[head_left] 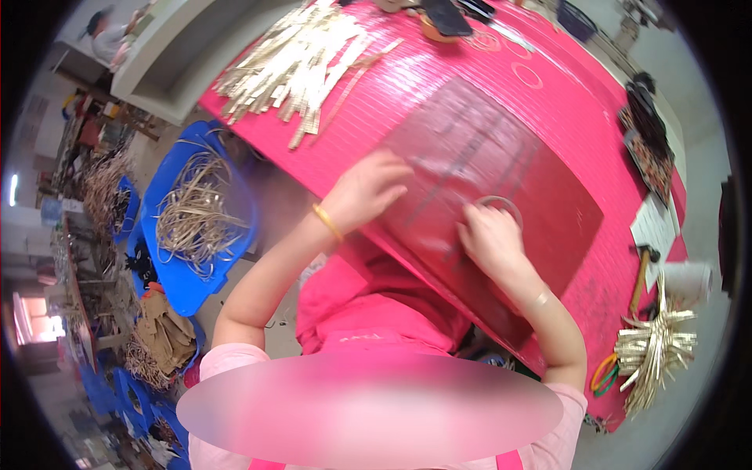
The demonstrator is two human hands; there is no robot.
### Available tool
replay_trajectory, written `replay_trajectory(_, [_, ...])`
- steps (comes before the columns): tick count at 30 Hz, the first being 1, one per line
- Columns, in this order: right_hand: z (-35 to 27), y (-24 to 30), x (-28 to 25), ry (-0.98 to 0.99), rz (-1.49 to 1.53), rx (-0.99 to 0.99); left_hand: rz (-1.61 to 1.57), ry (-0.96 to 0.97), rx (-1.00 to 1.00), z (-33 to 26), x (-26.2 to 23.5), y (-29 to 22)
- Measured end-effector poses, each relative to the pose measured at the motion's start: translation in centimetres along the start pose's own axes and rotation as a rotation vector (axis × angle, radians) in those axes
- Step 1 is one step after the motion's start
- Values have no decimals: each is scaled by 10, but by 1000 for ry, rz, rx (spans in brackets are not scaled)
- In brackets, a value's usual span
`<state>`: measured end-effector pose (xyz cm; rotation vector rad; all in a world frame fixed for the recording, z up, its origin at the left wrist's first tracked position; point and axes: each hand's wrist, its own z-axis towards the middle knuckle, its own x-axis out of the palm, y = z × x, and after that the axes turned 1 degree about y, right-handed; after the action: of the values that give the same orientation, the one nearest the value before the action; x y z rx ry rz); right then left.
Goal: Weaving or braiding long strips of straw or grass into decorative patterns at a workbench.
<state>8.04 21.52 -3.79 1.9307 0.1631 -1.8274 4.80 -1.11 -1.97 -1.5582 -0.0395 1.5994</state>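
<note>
A dark red mat lies across the pink-covered table, with grey streaks on its upper part. Over the mat's left edge is my left hand, thumb apart from loosely bent fingers, with nothing seen in it. My right hand is on the middle of the mat, its fingers curled and pressed together. A thin greyish ring shows just beyond those knuckles and seems to be held in them; the rest of it is hidden by the hand.
Flat gold strips are spread at the table's far left. A gold strip bundle, a hammer and a white roll lie at the right. Left of the table stands a blue bin with tangled strips. Thin rings lie farther back.
</note>
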Motion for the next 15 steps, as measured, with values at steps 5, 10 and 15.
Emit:
replay_trajectory(5, [-39, -37, -35, 46, 159, 166, 763, -350, -371, 43, -52, 120])
replay_trajectory(10, [-50, -6, -59, -108, 41, 390, 630, -186, -491, 93, -50, 188])
replay_trajectory(15, [7, 41, -45, 88, 211, 229, 681, -168, -506, 94, -60, 188])
